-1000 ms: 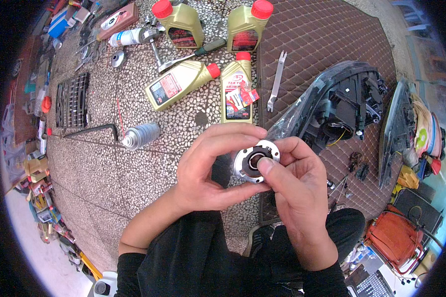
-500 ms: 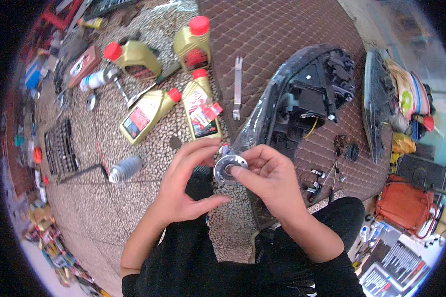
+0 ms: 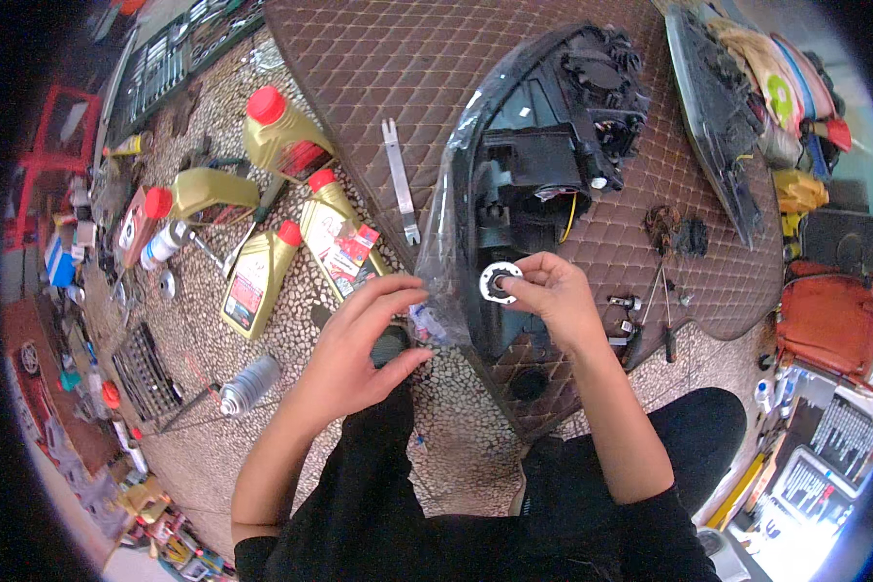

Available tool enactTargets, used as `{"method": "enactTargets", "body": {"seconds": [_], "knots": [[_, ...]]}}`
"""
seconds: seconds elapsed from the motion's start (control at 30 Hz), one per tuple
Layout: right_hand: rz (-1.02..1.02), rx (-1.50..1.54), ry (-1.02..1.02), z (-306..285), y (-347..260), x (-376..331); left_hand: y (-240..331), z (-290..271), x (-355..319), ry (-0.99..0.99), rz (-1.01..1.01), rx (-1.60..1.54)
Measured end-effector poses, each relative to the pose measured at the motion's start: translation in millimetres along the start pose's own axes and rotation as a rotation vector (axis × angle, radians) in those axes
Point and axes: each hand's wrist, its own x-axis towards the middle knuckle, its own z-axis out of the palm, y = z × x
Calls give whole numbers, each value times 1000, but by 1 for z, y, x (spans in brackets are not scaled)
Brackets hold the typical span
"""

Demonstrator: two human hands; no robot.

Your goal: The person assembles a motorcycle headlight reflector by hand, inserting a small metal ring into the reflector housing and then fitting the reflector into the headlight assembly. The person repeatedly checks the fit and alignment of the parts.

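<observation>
My right hand (image 3: 561,303) pinches a round, flanged metal ring (image 3: 488,282) with a dark centre between thumb and fingers; the thumb covers part of it. It is over the near end of a black car headlight housing (image 3: 529,160), which lies back-up with clear plastic film (image 3: 440,254) along its left side. Whether ring and housing touch, I cannot tell. My left hand (image 3: 354,349) is raised beside the film, thumb and fingers apart, holding nothing. A yellow wire (image 3: 569,215) loops out of the housing's round opening.
The housing rests on a brown quilted mat (image 3: 359,58) with a flat metal pry bar (image 3: 400,181), a screwdriver (image 3: 669,339) and small loose parts. Gold bottles with red caps, such as this one (image 3: 259,281), and a spray can (image 3: 250,385) are left. A second headlight (image 3: 713,126) lies right.
My right hand has carried the ring rightward, away from my left hand and over the headlight housing. The view has shifted too. My left hand stays open.
</observation>
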Motion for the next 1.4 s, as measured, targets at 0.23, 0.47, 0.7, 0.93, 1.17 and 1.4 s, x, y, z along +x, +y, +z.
{"method": "enactTargets", "body": {"seconds": [0.23, 0.47, 0.7, 0.93, 1.17, 1.4], "knots": [[-123, 134, 108, -52, 24, 18, -3, 26, 88, -153, 186, 232], [-96, 348, 297, -102, 67, 14, -16, 25, 170, 5, 134, 391], [-166, 604, 343, -93, 80, 18, -8, 32, 209, -72, 516, 761], [-289, 597, 301, -65, 72, 41, 28, 46, 219, -525, 629, 764], [-309, 754, 344, -49, 66, 46, 34, 64, 242, -372, 740, 782], [-279, 846, 370, -33, 64, 36, 17, 70, 211, -315, 844, 885]]}}
